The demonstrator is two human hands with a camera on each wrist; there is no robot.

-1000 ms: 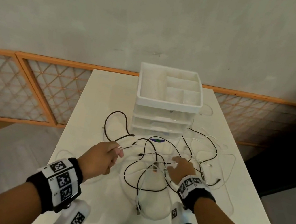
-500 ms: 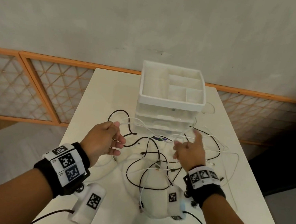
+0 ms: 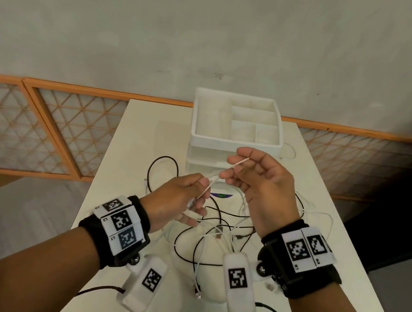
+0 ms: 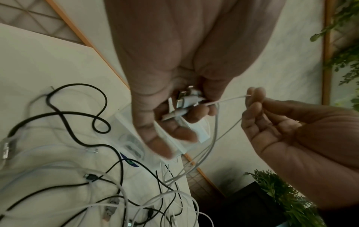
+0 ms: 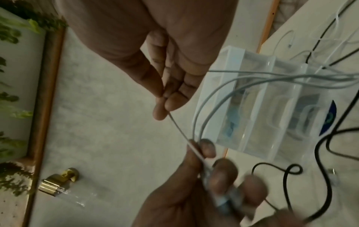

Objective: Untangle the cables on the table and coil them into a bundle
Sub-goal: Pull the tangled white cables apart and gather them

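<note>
At the far left of the head view stand two orange-framed lattice panels (image 3: pixel 43 129) against the grey wall, and the white rectangular table (image 3: pixel 131 144) fills the middle of the frame. Left of centre, the left hand (image 3: pixel 179 200) is raised above the tabletop with its fingers curled round white cable ends; the left wrist view shows about three white plugs with metal tips (image 4: pixel 186 101) bunched in its palm. From that fist one thin white cable (image 3: pixel 219 175) runs taut, up and to the right, to the right hand (image 3: pixel 256 187), which pinches it between thumb and fingertips (image 5: pixel 161 110) at the centre of the frame while its other fingers stay loosely bent. Two more strands of white cable loop down from the left hand toward the table. Below and between the two hands lies the tangled heap of black and white cables (image 3: pixel 213 240) on the tabletop; at least two black cables can be made out, one forming a tall loop at the left of the heap, while the white ones overlap too much to count. Behind the hands, at upper centre, stands one white plastic drawer organiser with a top tray divided into four compartments (image 3: pixel 236 123). Each wrist bears one black band with square printed markers.
</note>
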